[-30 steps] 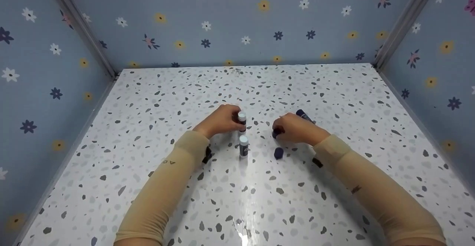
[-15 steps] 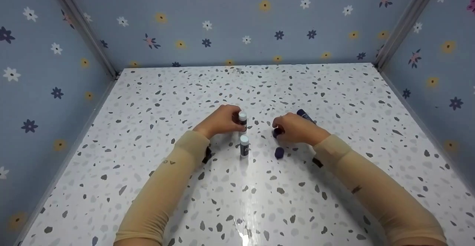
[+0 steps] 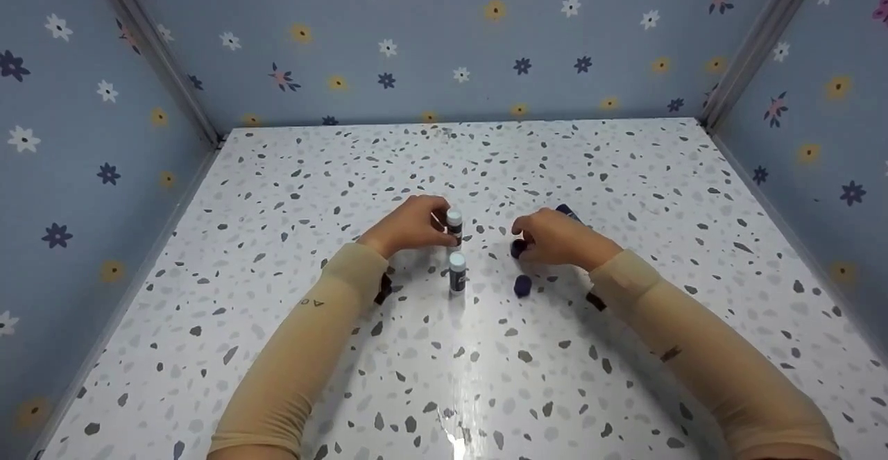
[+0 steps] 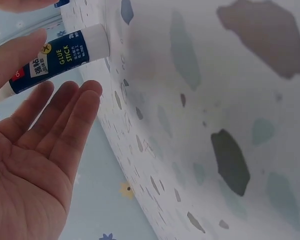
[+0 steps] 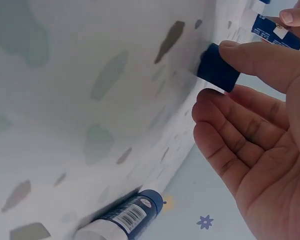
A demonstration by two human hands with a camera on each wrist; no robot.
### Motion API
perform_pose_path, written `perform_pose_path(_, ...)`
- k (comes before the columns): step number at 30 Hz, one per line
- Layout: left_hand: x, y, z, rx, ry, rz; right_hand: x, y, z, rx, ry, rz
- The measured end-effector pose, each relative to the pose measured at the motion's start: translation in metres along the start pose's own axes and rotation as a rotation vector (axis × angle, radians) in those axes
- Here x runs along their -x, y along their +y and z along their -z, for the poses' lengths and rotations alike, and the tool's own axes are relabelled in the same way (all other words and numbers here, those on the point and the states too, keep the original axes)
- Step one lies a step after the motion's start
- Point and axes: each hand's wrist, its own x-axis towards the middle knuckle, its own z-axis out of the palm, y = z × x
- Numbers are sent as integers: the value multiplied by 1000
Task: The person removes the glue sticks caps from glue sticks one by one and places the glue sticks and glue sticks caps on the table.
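Note:
A dark blue glue stick (image 3: 454, 227) with white ends stands upright on the speckled table. My left hand (image 3: 415, 223) is around it; in the left wrist view the thumb (image 4: 21, 55) rests against the label while the other fingers lie fairly straight and loose. Nearer to me stands a second glue stick (image 3: 457, 274). My right hand (image 3: 558, 238) is at a dark blue cap (image 5: 218, 67) on the table. Its thumb touches the cap, and a gap shows between cap and fingertips. Another blue cap (image 3: 522, 286) sits in front of that hand.
A third glue stick (image 5: 132, 217) lies on its side beyond my right hand, partly hidden in the head view. Flower-patterned panels (image 3: 444, 44) enclose the back and sides of the speckled table (image 3: 388, 162).
Both hands stay almost in place. The left fingers have loosened slightly from the glue stick, and the gap around the cap at my right hand looks a little wider.

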Motion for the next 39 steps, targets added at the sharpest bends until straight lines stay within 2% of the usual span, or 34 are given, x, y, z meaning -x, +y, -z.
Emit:
perform_pose_path(11, 4, 5, 9, -33, 6, 49, 5, 0, 21, 33, 22, -1)
perform_pose_path(18, 3, 5, 15, -40, -1, 58, 8, 4, 30, 39, 44, -9)
perform_pose_path(26, 3, 1, 18, -90, 10, 79, 8, 11, 40, 91, 83, -102)
perform_pose_path(33, 2, 1, 21, -116, 62, 72, 7, 17, 44, 109, 74, -228)
perform_pose_path(39, 2, -2, 23, -111, 103, 64, 6, 24, 46, 113, 85, -288)
